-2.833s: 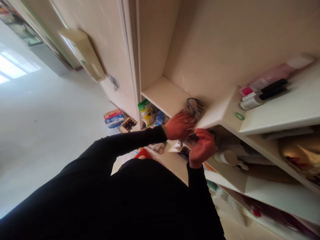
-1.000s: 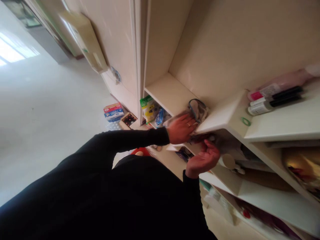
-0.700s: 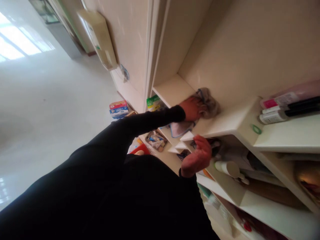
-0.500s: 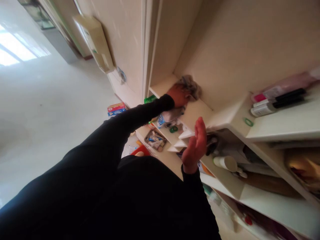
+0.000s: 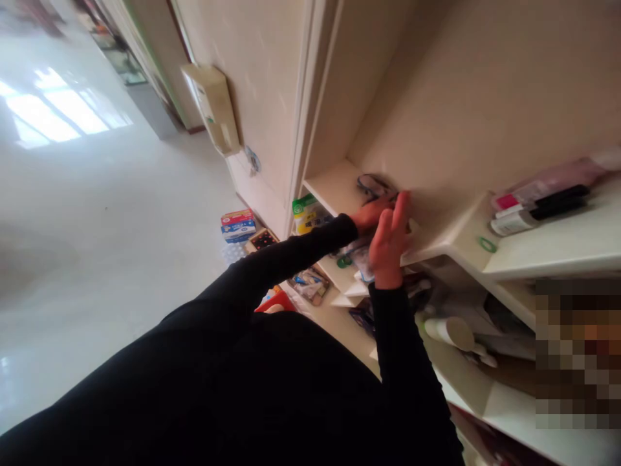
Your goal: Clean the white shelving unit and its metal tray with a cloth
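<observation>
The grip is showing open on both sides: right hand (image 5: 389, 243) raised, fingers spread — left hand (image 5: 372, 214) lying flat along the white shelf (image 5: 334, 189), just beside a dark looped cord (image 5: 376, 186).

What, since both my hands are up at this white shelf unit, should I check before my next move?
Right hand free: ok, open, holding nothing visible.
Left hand secure on the dark loop-shaped item: cannot tell; its fingers reach the item, but no grip shows.
White bottle on the upper shelf apart from the hands: ok.
White tube on the lower shelf apart from the hands: ok.
View below the hands: not ok; the black sleeve of the right arm hides part of that shelf.
Pixelated patch at the right: cannot tell what is there.
</observation>
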